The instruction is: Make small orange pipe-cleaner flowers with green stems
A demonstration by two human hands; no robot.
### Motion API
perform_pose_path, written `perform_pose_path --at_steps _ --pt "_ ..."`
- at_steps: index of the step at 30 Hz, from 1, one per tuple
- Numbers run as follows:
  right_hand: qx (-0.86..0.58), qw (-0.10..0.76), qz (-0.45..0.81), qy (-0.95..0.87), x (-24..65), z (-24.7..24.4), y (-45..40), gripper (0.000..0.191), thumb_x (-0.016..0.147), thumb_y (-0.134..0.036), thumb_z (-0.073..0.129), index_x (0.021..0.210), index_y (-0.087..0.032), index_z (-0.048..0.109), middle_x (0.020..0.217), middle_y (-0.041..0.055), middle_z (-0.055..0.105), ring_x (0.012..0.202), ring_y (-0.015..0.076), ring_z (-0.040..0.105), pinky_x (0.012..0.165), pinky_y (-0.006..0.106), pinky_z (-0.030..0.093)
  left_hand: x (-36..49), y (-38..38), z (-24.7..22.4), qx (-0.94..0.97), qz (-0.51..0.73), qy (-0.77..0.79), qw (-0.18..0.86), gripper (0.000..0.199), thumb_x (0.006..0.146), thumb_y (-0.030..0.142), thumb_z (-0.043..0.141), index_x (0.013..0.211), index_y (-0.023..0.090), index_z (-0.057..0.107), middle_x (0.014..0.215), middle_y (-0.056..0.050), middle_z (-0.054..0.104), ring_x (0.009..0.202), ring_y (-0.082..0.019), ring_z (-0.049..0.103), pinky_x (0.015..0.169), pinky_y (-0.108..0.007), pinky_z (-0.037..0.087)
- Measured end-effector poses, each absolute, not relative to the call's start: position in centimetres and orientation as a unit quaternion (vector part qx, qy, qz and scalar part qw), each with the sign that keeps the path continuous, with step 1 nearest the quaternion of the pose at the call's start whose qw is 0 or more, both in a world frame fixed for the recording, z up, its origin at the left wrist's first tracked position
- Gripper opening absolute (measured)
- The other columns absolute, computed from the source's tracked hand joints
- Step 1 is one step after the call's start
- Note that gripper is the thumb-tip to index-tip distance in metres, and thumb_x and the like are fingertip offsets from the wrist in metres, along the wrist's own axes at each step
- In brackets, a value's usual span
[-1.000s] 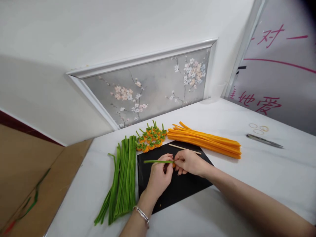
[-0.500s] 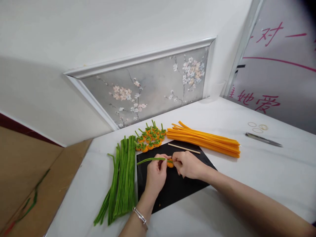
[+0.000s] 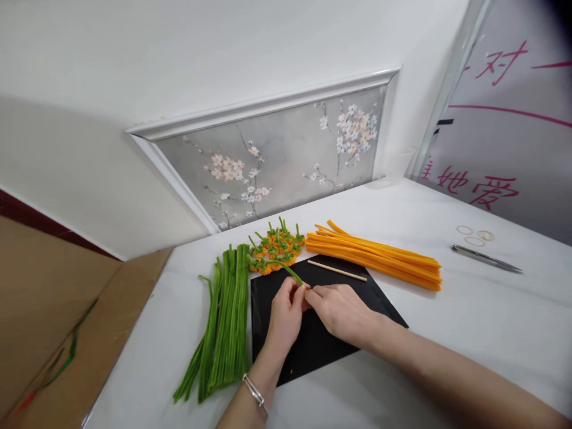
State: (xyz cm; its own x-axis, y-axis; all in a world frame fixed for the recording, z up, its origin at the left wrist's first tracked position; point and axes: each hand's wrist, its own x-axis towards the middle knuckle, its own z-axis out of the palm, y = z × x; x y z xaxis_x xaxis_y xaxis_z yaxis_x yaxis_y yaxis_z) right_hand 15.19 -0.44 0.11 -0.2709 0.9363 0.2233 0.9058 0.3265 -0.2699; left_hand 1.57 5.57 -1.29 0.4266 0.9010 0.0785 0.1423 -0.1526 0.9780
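a green pipe cleaner (image 3: 286, 269) rises from between two hands over the far part of a black mat (image 3: 322, 345) and slants up and left toward the cluster of small orange-and-green pieces (image 3: 277, 247) at the mat's far edge. a speck of orange shows where the fingertips meet. the left hand (image 3: 285, 316) pinches the stem's lower end, fingers curled, a bracelet (image 3: 255, 393) on its wrist; the right hand (image 3: 342, 313) pinches the same spot from the other side, its forearm running off the lower right corner. a thin wooden stick (image 3: 337, 271) lies just beyond the right hand. green stems (image 3: 223, 322) lie bundled along the mat's left edge, orange ones (image 3: 379, 256) past its far right. bare white table (image 3: 469, 310) opens to the right, out to the scissors (image 3: 487, 259) and rubber bands (image 3: 474, 235).
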Motion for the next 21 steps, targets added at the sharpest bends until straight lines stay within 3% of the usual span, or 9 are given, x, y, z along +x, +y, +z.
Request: perform_pose_path --at_steps 3,10,14,17,21 --pt "-0.561 0.157 0.036 -0.812 15.1 0.3 -0.7 0.019 0.091 -0.010 0.044 0.100 -0.015 0.060 0.092 0.0080 0.069 0.076 0.0187 0.066 0.063 0.027 0.042 1.6 5.7 -1.5 0.673 0.382 0.387 0.502 0.016 0.083 0.029 0.060 0.073 0.017 0.057 0.074 -0.001 0.060 0.073 -0.015 0.057 0.069 -0.024 0.048" --pt "-0.579 0.170 -0.001 -0.797 15.5 0.7 -0.8 0.018 0.094 -0.012 0.043 0.093 -0.018 0.061 0.082 0.0040 0.066 0.069 0.0168 0.061 0.061 0.026 0.037 1.5 5.8 -1.4 0.649 0.392 0.378 0.532 0.016 0.080 0.029 0.063 0.076 0.019 0.051 0.072 0.003 0.053 0.065 -0.012 0.054 0.059 -0.021 0.048" --pt "-0.600 0.187 -0.030 -0.777 16.3 0.7 -0.6 0.015 0.092 -0.012 0.047 0.087 -0.018 0.060 0.080 0.0039 0.064 0.073 0.0171 0.060 0.063 0.027 0.035 1.1 5.7 -1.0 0.675 0.358 0.352 0.540 0.014 0.081 0.029 0.062 0.079 0.016 0.061 0.076 -0.002 0.061 0.070 -0.014 0.058 0.066 -0.026 0.051" --pt "-0.603 0.208 -0.046 -0.769 16.4 0.3 -0.4 0.013 0.091 -0.012 0.050 0.088 -0.018 0.061 0.079 0.0036 0.064 0.073 0.0172 0.059 0.065 0.027 0.036 0.8 5.6 -0.9 0.727 0.335 0.327 0.502 0.011 0.083 0.024 0.059 0.086 0.015 0.064 0.084 -0.005 0.065 0.077 -0.017 0.061 0.072 -0.028 0.051" --pt "-0.577 0.211 -0.043 -0.788 16.2 0.0 -0.4 0.014 0.090 -0.011 0.051 0.084 -0.017 0.062 0.076 0.0043 0.064 0.070 0.0168 0.058 0.065 0.028 0.037 0.7 5.5 -0.9 0.799 0.318 0.318 0.398 0.007 0.082 0.018 0.059 0.082 0.016 0.065 0.081 -0.004 0.065 0.073 -0.016 0.060 0.067 -0.026 0.048"
